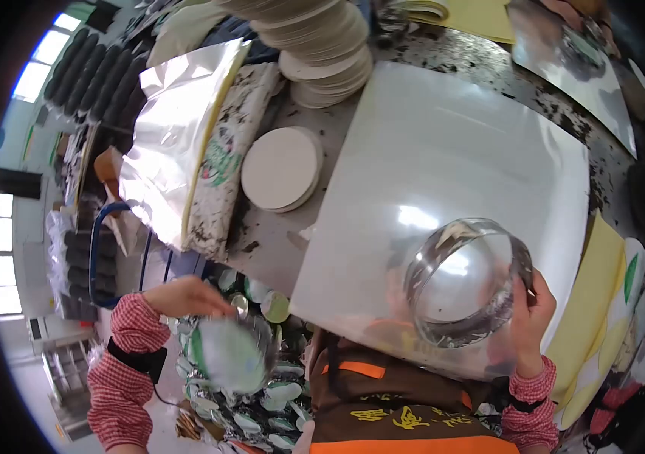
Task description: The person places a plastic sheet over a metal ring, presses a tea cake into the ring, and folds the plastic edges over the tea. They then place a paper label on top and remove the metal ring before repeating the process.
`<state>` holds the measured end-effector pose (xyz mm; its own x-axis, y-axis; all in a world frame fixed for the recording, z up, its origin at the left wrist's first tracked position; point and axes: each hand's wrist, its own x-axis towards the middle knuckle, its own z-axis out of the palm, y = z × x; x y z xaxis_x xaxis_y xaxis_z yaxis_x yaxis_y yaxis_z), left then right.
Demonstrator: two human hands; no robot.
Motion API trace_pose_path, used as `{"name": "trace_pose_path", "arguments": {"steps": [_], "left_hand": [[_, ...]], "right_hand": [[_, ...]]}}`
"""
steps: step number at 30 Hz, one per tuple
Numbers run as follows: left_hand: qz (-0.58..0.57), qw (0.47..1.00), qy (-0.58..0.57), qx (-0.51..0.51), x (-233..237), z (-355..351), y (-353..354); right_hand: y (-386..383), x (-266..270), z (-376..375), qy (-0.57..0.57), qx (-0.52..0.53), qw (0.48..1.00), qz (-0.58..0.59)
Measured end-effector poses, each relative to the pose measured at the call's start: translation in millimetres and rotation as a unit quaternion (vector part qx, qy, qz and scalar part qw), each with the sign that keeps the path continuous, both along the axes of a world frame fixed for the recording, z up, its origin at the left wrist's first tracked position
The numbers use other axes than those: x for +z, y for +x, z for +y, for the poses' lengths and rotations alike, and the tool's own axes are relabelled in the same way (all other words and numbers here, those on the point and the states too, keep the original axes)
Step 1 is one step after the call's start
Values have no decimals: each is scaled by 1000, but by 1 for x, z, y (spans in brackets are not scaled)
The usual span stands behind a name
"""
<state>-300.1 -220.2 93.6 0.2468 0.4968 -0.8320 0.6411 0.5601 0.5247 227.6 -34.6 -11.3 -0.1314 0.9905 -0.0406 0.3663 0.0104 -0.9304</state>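
Right hand [532, 314], fingers pinching the near rim of a metal ring [465, 281] that lies opening-up on a glossy sheet [451, 151] on the counter [277, 250]; left hand [186, 295], well apart to its left, grips a blurred round lid [230, 354] over a heap of lids [281, 393].

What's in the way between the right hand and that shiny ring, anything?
Nothing visible is in the way. The right hand has its fingers on the rim of the metal ring, which is over the silver sheet.
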Motion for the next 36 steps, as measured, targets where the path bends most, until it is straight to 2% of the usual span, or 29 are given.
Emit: {"name": "trace_pose_path", "arguments": {"steps": [1,4,7,9,10,13,14,16,18,19,21,22,23,24,25,26,28,29,31,32,33,34,35,36], "left_hand": [[23,995,-88,43,1,-20,8],[12,984,174,-38,-20,1,37],[-12,907,397,-143,-46,56,88],[5,860,447,-248,-61,86,111],[-4,857,449,-251,-71,90,111],[-44,882,412,-225,-97,99,106],[-57,873,441,-202,-102,95,106],[-49,872,461,-159,-103,82,106],[-13,830,519,-205,-101,77,108],[-5,835,515,-196,-88,75,111],[27,748,654,-108,-58,85,123],[33,740,671,-31,-41,91,114],[55,778,625,-36,-44,90,106],[13,847,524,-85,-65,83,97],[-27,848,503,-163,-99,76,91],[-58,858,469,-200,-107,80,95],[-95,875,442,-172,-107,87,98],[-105,868,448,-188,-107,87,98],[-64,855,484,-174,-103,88,105],[-71,849,489,-187,-96,95,110],[-28,846,518,-122,-78,105,117],[11,837,545,-56,-60,116,123],[44,817,575,-18,-40,123,125],[47,806,588,-38,-28,119,125]], "right_hand": [[-1,-1,-2,-4,-13,1000,7],[-1,-2,-7,-13,18,1000,-1],[-2,-1,-18,-40,15,999,-16],[-1,-4,-29,95,114,988,-35],[14,-3,-31,121,184,963,-157],[5,-5,-49,168,210,936,-228],[2,-10,-56,140,178,947,-230],[-8,-11,-58,142,181,954,-194],[-16,-12,-59,146,158,961,-175],[-21,-12,-59,145,170,960,-169],[-21,-5,-54,172,190,946,-200],[-20,-5,-54,154,197,949,-192],[-25,-1,-54,177,198,945,-194],[-21,-5,-54,168,201,945,-196],[-14,-8,-55,161,204,945,-197],[-11,-5,-55,144,199,953,-178],[-3,7,-63,103,204,968,-102],[-1,17,-68,108,185,971,-109],[-2,34,-78,275,286,907,-144],[-8,32,-85,54,322,943,-60],[-19,29,-90,-164,337,926,35],[-47,34,-97,-34,406,913,0],[-68,37,-98,96,465,879,-41],[-67,31,-92,108,445,888,-47]]}}
